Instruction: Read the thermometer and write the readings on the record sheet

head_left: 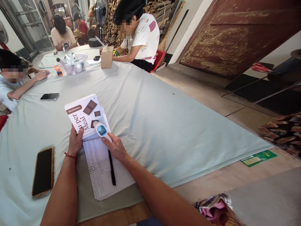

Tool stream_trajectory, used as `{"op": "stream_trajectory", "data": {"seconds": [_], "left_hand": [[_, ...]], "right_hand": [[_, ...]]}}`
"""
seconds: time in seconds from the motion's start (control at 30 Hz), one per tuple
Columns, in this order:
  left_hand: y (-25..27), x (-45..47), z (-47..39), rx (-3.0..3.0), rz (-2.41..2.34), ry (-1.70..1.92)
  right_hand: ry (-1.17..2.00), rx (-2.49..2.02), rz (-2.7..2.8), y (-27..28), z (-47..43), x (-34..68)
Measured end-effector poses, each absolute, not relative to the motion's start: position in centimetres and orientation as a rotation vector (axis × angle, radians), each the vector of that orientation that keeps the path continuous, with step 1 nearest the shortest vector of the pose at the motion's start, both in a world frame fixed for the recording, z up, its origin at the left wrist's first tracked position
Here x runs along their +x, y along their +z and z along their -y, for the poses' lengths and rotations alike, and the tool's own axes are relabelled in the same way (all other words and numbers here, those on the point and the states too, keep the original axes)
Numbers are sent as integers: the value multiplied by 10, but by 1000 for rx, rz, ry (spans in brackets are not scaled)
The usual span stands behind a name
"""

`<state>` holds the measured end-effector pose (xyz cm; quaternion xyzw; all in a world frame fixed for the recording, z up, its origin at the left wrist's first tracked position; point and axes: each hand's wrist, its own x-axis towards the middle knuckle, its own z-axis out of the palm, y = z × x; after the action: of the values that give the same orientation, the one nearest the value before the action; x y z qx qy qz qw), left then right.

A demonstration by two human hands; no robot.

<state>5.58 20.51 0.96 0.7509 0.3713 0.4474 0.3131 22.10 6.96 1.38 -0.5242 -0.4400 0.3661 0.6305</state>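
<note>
NutriMotion box [78,113] in left hand [75,141], white handheld device [101,129] in right hand [115,148]

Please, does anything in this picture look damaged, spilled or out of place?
The reddish-brown door looks worn: its surface is scuffed into pale patches. A green printed piece shows beyond the edge of the tablecloth, perhaps dropped. I see no spill.

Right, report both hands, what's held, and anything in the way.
Left fingers gripping printed box. Right fingers holding white handheld device. Device covers part of box's print; black pen on written sheets.
</note>
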Motion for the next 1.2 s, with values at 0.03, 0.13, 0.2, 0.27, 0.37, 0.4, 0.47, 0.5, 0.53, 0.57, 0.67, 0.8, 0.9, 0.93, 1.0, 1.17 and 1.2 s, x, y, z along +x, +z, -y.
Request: {"op": "stream_trajectory", "data": {"seconds": [0.03,0.13,0.2,0.27,0.37,0.4,0.47,0.5,0.53,0.57,0.67,0.8,0.9,0.93,1.0,1.17,1.2], "left_hand": [[10,56,-205,1982,-972,1189],[10,57,-205,1970,-953,1208],[11,58,-204,1968,-952,1201],[11,58,-203,1967,-949,1193],[12,58,-203,1965,-954,1183],[12,58,-203,1968,-961,1179],[11,58,-204,1974,-977,1172],[11,58,-204,1974,-983,1173],[11,58,-204,1973,-987,1173],[11,58,-204,1969,-988,1172],[12,58,-204,1955,-965,1181],[13,60,-203,1940,-941,1200],[13,60,-203,1929,-936,1204],[13,60,-203,1924,-935,1207],[13,60,-202,1920,-940,1208],[14,61,-198,1924,-910,1198],[14,61,-197,1913,-889,1196]], "right_hand": [[815,-1215,977,15,-68,222],[638,-1320,819,15,-66,228],[527,-1377,699,14,-65,234],[487,-1380,606,12,-66,239],[481,-1334,526,12,-68,245],[476,-1324,515,12,-69,246],[475,-1318,519,13,-70,247],[478,-1320,529,13,-71,247],[480,-1326,541,13,-71,246],[480,-1334,554,13,-71,246],[473,-1364,593,14,-71,245],[502,-1381,609,13,-71,243],[499,-1389,617,9,-72,244],[494,-1402,630,7,-72,246],[449,-1472,686,1,-72,253],[163,-1964,951,-14,-65,278],[125,-2068,1001,-15,-64,282]]}}
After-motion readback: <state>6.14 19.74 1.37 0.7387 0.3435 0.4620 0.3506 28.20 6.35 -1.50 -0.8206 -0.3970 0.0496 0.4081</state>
